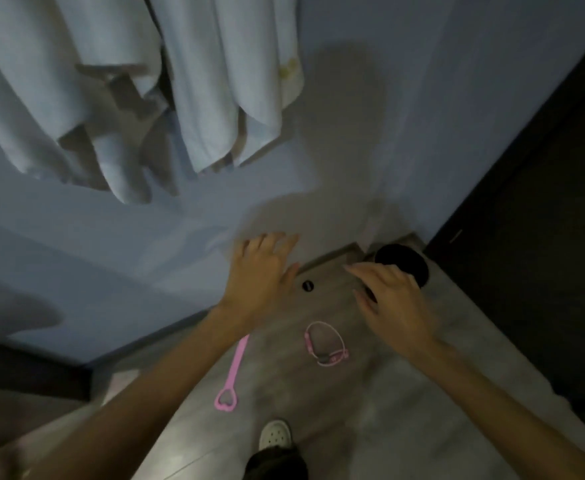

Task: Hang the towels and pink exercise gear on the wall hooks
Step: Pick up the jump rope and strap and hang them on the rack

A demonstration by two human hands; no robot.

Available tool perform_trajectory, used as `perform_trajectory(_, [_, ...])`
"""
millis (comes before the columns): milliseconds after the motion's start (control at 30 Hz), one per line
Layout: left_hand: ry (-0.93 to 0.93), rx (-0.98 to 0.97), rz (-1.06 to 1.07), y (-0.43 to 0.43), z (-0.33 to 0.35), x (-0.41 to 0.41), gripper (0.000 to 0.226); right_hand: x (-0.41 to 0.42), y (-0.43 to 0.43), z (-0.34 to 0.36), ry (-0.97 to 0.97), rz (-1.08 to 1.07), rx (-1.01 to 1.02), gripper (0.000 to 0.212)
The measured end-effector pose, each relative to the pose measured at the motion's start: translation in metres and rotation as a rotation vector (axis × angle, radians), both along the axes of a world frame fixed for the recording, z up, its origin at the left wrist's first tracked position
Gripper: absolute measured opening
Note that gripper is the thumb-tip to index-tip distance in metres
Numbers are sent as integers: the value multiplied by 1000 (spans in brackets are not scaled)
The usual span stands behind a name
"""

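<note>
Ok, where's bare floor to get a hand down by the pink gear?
Bare floor runs right of the pink loop toward the dark panel, and between the pink strap and the loop, down to the white shoe. It is crowded near the corner: the black round object, the small black disc, and the left hand and right hand there.

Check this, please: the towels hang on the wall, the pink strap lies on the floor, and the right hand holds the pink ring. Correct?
One part is wrong. The head view shows the right hand empty; the pink ring lies on the floor too, apart from the hand. The towels and pink strap are as you say.
</note>
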State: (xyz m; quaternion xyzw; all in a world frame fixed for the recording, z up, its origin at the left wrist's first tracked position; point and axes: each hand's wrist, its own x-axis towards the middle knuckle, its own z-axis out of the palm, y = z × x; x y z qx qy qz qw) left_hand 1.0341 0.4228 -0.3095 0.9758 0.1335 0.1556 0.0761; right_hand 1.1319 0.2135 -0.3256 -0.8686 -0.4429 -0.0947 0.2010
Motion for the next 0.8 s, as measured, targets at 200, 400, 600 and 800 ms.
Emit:
perform_trajectory(200, [230, -154, 9, 18, -92, 23, 46, 25, 27, -83, 248, -103, -124, 40])
perform_trajectory(400, [379, -301, 90, 34, -191, 34, 45, 45, 45, -177, 475, -223, -207, 32])
perform_trajectory(600, [459, -448, 202, 35, -325, 36, 44, 69, 55, -310, 672, -282, -314, 38])
perform_trajectory(800, [443, -563, 239, 31, -496, 55, 43, 98, 68, -470, 693, -194, -348, 37])
